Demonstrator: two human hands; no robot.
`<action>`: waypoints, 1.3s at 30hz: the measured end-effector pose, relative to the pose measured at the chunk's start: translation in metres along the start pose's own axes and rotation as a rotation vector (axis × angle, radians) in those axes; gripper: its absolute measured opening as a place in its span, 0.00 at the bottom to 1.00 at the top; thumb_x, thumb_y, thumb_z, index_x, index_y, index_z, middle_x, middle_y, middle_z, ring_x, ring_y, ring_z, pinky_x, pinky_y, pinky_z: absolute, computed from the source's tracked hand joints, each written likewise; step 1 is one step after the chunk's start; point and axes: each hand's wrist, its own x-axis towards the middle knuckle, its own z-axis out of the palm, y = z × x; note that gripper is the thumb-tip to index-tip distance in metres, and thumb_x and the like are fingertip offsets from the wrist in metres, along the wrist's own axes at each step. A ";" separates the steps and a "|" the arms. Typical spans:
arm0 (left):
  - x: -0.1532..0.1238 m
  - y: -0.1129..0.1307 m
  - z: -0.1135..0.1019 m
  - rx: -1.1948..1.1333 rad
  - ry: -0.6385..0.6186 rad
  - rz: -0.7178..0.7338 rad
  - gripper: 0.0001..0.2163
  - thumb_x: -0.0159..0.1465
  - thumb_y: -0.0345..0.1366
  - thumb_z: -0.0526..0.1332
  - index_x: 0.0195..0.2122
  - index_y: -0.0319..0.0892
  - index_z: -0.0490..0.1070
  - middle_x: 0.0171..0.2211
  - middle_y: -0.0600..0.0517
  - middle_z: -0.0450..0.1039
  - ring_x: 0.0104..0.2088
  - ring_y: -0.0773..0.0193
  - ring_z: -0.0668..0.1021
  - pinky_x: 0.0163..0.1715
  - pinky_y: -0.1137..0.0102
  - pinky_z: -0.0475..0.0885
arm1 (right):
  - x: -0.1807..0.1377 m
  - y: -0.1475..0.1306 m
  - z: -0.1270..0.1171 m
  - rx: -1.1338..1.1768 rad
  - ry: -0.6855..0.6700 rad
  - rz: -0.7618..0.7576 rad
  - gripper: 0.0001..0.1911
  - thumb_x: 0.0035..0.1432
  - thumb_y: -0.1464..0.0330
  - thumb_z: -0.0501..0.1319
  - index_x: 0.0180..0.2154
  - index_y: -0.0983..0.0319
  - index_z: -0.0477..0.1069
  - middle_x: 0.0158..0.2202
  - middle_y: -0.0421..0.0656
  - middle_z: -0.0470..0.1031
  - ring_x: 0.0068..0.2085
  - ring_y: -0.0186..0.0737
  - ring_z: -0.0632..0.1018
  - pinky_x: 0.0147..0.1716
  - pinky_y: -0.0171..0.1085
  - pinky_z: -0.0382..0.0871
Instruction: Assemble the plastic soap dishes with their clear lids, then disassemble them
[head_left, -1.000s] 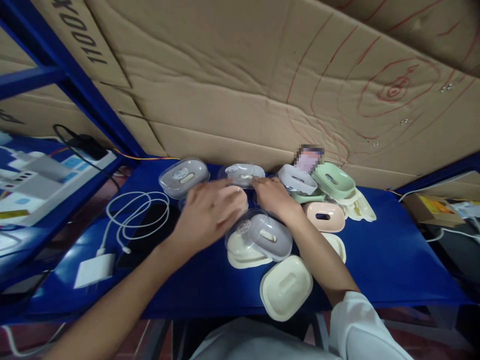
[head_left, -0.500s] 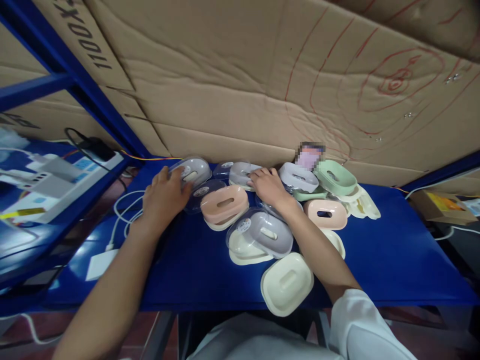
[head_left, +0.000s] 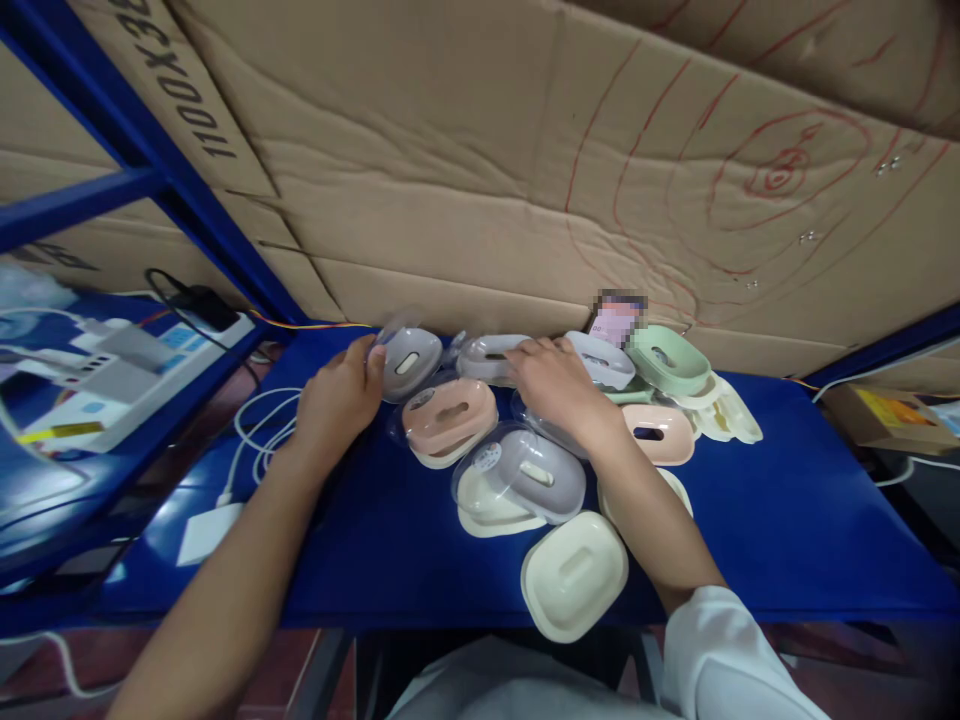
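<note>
My left hand (head_left: pixel 341 395) is closed on the edge of a clear plastic lid (head_left: pixel 396 328), thumb on the near side. The lid stands tilted at the left end of a grey soap dish (head_left: pixel 412 365). My right hand (head_left: pixel 551 385) reaches to the back of the group, fingers bent down over the right end of a pale grey soap dish (head_left: pixel 480 358); its fingertips are partly hidden. Close by lie a lilac soap dish (head_left: pixel 600 360), a peach soap dish (head_left: pixel 450 415) and a grey soap dish with a clear lid (head_left: pixel 547 475).
A cream dish (head_left: pixel 574 580) lies at the front edge of the blue table (head_left: pixel 787 530). Behind stand a green dish (head_left: pixel 671 358) and a phone (head_left: pixel 616 318) against cardboard (head_left: pixel 450 150). White cables and a charger (head_left: pixel 206 535) are left, with a power strip (head_left: pixel 157 365).
My left hand has tipped the clear lid up and left, baring the grey dish beneath. My right hand has shifted slightly right, its fingers more bent.
</note>
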 end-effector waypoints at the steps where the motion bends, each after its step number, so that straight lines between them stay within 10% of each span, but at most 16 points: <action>1: 0.000 0.000 0.002 -0.002 -0.007 -0.002 0.26 0.80 0.46 0.44 0.72 0.40 0.60 0.62 0.34 0.74 0.59 0.37 0.79 0.57 0.42 0.75 | -0.001 -0.003 -0.002 0.017 -0.001 -0.007 0.19 0.76 0.70 0.52 0.59 0.64 0.75 0.60 0.54 0.78 0.60 0.55 0.75 0.59 0.51 0.62; 7: -0.001 -0.002 0.015 -0.028 -0.010 0.061 0.23 0.78 0.39 0.44 0.69 0.43 0.64 0.74 0.29 0.49 0.60 0.34 0.79 0.52 0.40 0.78 | -0.002 -0.013 -0.003 0.114 -0.032 -0.091 0.20 0.78 0.66 0.52 0.64 0.59 0.73 0.62 0.51 0.78 0.63 0.51 0.76 0.59 0.48 0.65; 15: 0.007 -0.019 0.033 -0.106 -0.005 0.409 0.19 0.64 0.22 0.53 0.52 0.41 0.76 0.71 0.41 0.57 0.72 0.44 0.64 0.69 0.48 0.68 | -0.003 -0.003 0.001 0.253 0.002 -0.193 0.20 0.78 0.68 0.52 0.64 0.55 0.73 0.63 0.45 0.78 0.63 0.44 0.77 0.61 0.42 0.68; 25: 0.011 -0.031 0.039 -0.006 0.006 0.535 0.18 0.75 0.40 0.54 0.58 0.43 0.79 0.70 0.40 0.66 0.77 0.45 0.58 0.75 0.42 0.55 | 0.001 0.004 0.010 0.312 0.018 -0.231 0.20 0.77 0.68 0.53 0.64 0.57 0.73 0.64 0.46 0.78 0.64 0.44 0.77 0.64 0.43 0.68; 32: 0.010 -0.039 0.042 0.120 -0.042 0.352 0.25 0.72 0.47 0.60 0.65 0.38 0.73 0.74 0.33 0.57 0.75 0.35 0.59 0.71 0.42 0.61 | 0.001 0.006 0.008 0.334 0.010 -0.250 0.19 0.77 0.69 0.54 0.63 0.58 0.75 0.63 0.46 0.78 0.64 0.44 0.78 0.64 0.42 0.68; 39: 0.016 -0.031 0.037 -0.178 -0.044 0.356 0.25 0.74 0.51 0.53 0.62 0.41 0.76 0.70 0.37 0.65 0.73 0.39 0.64 0.71 0.44 0.60 | 0.003 0.005 0.010 0.370 0.057 -0.276 0.18 0.77 0.68 0.54 0.60 0.61 0.77 0.61 0.49 0.80 0.62 0.48 0.79 0.63 0.45 0.70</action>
